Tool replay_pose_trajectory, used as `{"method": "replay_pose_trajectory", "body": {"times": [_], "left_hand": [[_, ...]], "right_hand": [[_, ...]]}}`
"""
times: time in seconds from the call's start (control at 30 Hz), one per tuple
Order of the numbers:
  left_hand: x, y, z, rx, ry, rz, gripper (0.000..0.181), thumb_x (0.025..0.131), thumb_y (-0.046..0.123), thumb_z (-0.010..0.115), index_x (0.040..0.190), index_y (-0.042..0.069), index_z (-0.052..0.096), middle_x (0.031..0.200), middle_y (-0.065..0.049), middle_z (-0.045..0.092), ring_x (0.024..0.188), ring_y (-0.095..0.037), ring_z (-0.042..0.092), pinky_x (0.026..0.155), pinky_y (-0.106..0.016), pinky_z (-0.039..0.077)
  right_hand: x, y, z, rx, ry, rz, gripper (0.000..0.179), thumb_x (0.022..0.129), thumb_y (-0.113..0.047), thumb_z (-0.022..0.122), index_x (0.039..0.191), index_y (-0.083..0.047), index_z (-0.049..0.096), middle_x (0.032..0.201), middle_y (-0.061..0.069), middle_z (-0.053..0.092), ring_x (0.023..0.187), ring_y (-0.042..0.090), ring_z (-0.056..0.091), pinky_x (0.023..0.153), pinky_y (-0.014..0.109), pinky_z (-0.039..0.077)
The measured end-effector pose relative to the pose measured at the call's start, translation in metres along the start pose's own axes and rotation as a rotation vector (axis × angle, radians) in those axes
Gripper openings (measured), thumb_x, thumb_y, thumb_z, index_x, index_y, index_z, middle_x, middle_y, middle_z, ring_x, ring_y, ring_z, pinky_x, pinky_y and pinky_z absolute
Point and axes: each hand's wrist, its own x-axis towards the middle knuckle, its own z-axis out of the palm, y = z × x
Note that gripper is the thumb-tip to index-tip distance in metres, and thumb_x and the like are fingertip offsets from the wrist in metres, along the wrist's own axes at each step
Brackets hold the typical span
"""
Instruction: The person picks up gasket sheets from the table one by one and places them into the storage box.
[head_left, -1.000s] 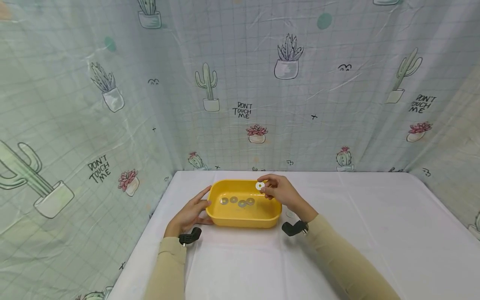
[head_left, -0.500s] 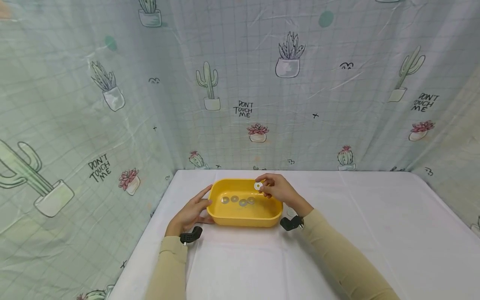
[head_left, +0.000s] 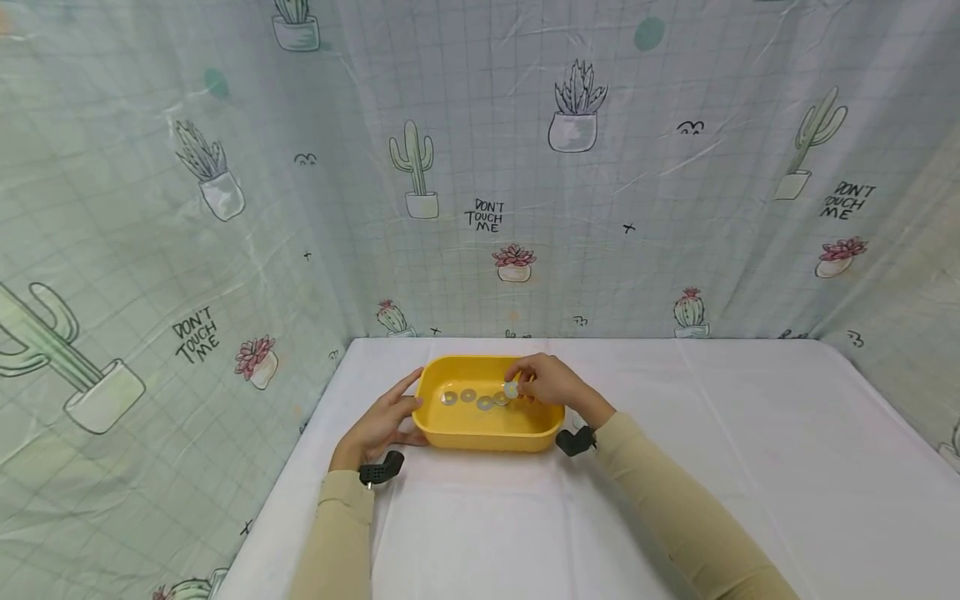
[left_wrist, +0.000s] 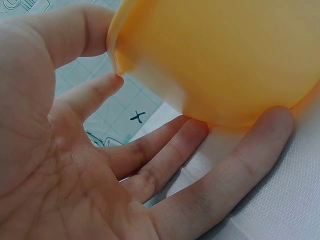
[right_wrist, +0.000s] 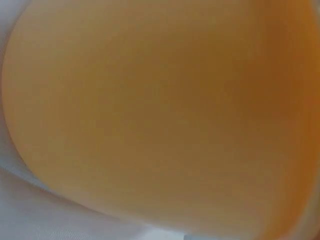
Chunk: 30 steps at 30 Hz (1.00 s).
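A yellow plastic basin sits on the white table. My left hand holds its left end; in the left wrist view the thumb is at the rim and the other fingers lie along the outer wall. Inside, several flat grey metal washers rest on the bottom near the middle. Reaching over the right side of the basin, my right hand pinches another washer between thumb and fingertips, low inside and overlapping those below. The right wrist view is filled by the blurred basin wall, with the hand hidden.
Another round washer lies on the table just right of the basin, partly covered by the right wrist. The white tabletop extends to the right and front. Cactus-printed cloth hangs behind and at both sides.
My right hand has moved slightly left and down, bringing the pinched washer from above the basin's back rim to low inside it. The left hand stays at the basin's left end.
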Motion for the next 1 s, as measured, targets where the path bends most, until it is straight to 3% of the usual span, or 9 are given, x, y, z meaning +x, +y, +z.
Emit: {"method": "replay_pose_trajectory", "body": {"times": [0.27, 0.53, 0.8, 1.0], "left_hand": [[0.001, -0.001, -0.001, -0.003, 0.003, -0.003, 0.064, 0.104, 0.023, 0.053, 0.160, 0.044, 0.029, 0.157, -0.022, 0.042, 0.125, -0.037, 0.060, 0.086, -0.055, 0.063], [0.000, -0.002, -0.002, 0.003, 0.006, 0.005, 0.062, 0.105, 0.023, 0.052, 0.159, 0.044, 0.030, 0.151, -0.024, 0.048, 0.121, -0.033, 0.062, 0.086, -0.054, 0.063], [0.000, -0.002, -0.003, -0.007, -0.011, 0.011, 0.062, 0.105, 0.023, 0.052, 0.160, 0.043, 0.029, 0.154, -0.024, 0.046, 0.124, -0.035, 0.060, 0.087, -0.055, 0.063], [-0.001, -0.002, -0.003, -0.008, -0.010, 0.009, 0.062, 0.105, 0.023, 0.052, 0.160, 0.043, 0.029, 0.152, -0.025, 0.047, 0.123, -0.035, 0.062, 0.087, -0.055, 0.063]], "right_hand": [[0.004, -0.005, 0.008, -0.232, 0.029, -0.006, 0.023, 0.092, 0.002, 0.062, 0.103, -0.011, 0.077, 0.087, 0.005, 0.070, 0.070, 0.018, 0.055, 0.061, 0.025, 0.045], [0.006, -0.006, 0.019, -0.425, 0.079, 0.033, 0.023, 0.091, 0.001, 0.064, 0.100, -0.014, 0.078, 0.102, 0.003, 0.074, 0.084, 0.019, 0.059, 0.078, 0.036, 0.056], [0.005, -0.012, 0.023, -0.512, 0.131, 0.073, 0.022, 0.086, 0.004, 0.063, 0.093, -0.014, 0.075, 0.097, 0.003, 0.073, 0.081, 0.020, 0.058, 0.076, 0.035, 0.056], [0.004, -0.013, 0.024, -0.514, 0.170, 0.088, 0.023, 0.087, 0.004, 0.061, 0.094, -0.012, 0.075, 0.095, 0.003, 0.073, 0.079, 0.021, 0.058, 0.073, 0.033, 0.055]]}}
